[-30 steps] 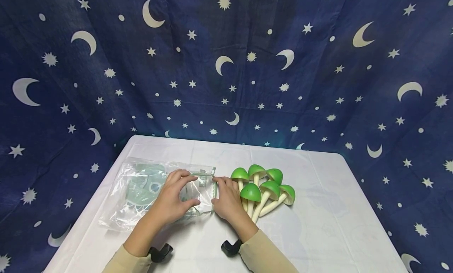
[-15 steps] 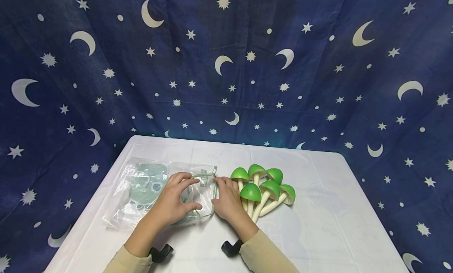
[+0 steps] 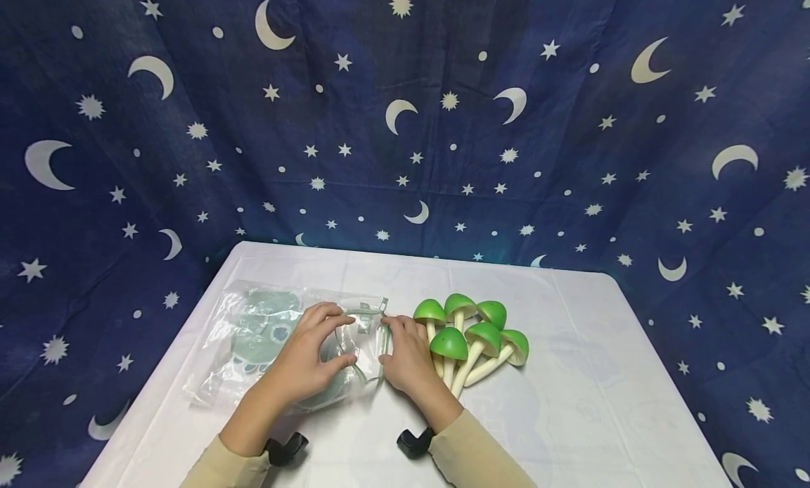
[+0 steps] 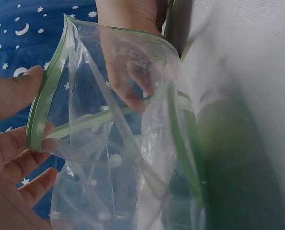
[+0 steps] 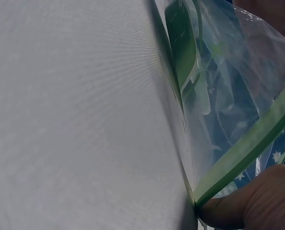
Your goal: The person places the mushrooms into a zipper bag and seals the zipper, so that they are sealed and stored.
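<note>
A clear zip-lock bag (image 3: 215, 361) with a pale green pattern and green zip strips lies on the table at the left, its mouth gaping toward the right. My left hand (image 3: 310, 351) is at the near side of the mouth, thumb and fingers spread apart. In the left wrist view its fingertips (image 4: 46, 132) touch the green zip strip (image 4: 49, 96). My right hand (image 3: 408, 351) holds the opposite edge of the mouth low at the table. The right wrist view has its thumb (image 5: 233, 206) on the end of that strip.
Several toy mushrooms (image 3: 484, 339) with green caps and cream stems lie in a cluster just right of my right hand. A white cloth covers the table (image 3: 588, 403). Behind and around it hangs a dark blue curtain (image 3: 354, 122) with moons and stars.
The bag has shifted slightly to the right, and its mouth edge shows more clearly between my left thumb and fingers. My right hand and the mushrooms have stayed in place.
</note>
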The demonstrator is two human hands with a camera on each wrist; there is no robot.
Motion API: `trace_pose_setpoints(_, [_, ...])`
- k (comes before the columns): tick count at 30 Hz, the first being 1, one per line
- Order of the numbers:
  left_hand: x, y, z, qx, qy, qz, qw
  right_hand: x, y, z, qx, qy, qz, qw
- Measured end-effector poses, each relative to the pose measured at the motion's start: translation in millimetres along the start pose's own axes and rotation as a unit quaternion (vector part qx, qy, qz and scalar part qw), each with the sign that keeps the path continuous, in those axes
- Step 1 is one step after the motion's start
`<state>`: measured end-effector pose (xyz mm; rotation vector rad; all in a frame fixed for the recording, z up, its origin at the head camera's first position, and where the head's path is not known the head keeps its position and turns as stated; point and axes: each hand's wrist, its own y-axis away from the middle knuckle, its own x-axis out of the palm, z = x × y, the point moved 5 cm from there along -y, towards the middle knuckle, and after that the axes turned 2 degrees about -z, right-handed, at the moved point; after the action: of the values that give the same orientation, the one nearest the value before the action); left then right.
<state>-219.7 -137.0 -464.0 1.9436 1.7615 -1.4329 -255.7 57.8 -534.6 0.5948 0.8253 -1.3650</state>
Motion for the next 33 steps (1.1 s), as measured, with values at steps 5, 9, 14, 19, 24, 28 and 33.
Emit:
trace_pose_setpoints(5, [2.6, -1.6, -2.2, 0.015, -0.004, -0.01, 0.9998, 0, 0, -1, -0.001, 0.001, 0.002, 1.0])
trace_pose_setpoints(9, [5.6, -2.0, -3.3, 0.025, -0.005, -0.027, 0.9993, 0, 0, -1, -0.001, 0.003, 0.004, 1.0])
trace_pose_setpoints(14, [6.4, -3.4, -6.2, 0.032, -0.008, -0.039, 0.9987, 0, 0, -1, -0.002, 0.01, 0.002, 1.0])
trace_pose_setpoints(19, [2.8, -5.9, -10.8, 0.046, 0.001, -0.058, 0.9973, 1, -1, -1, -0.003, 0.006, 0.001, 1.0])
trace_pose_setpoints(24, [1.9, -6.1, -10.6, 0.053, -0.003, -0.067, 0.9964, 2, -1, -1, -0.01, 0.013, -0.005, 1.0])
trace_pose_setpoints(28, [4.7, -4.5, -8.6, 0.043, -0.01, -0.051, 0.9977, 2, -1, -1, -0.009, 0.017, -0.006, 1.0])
trace_pose_setpoints(33, [7.9, -3.4, -7.0, 0.029, -0.004, -0.031, 0.9991, 1, 0, -1, -0.006, 0.015, -0.003, 1.0])
